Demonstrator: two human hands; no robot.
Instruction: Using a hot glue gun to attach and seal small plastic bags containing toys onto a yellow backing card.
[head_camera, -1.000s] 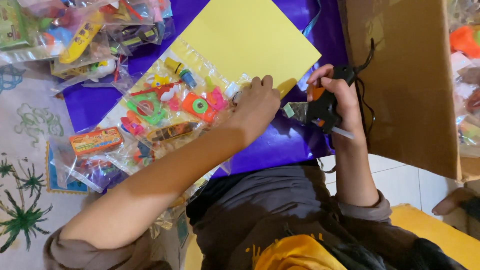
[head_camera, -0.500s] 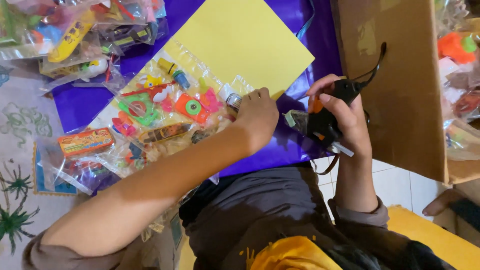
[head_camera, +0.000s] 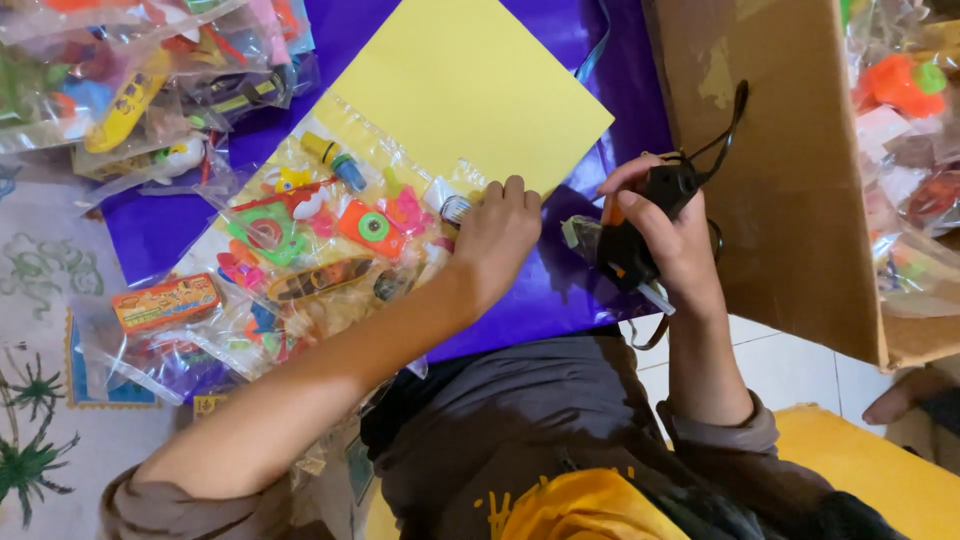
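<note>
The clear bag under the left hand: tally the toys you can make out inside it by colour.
In the clear bag under the left hand, toys that can be made out:
Orange: 1, the toy camera
Green: 1, the frame-shaped toy
Pink: 1, the small toy
Yellow and blue: 1, the tube
Total: 4; others are too jumbled to count.

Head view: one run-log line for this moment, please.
left hand: on clear toy bag | right hand: grips black glue gun | yellow card: flat
</note>
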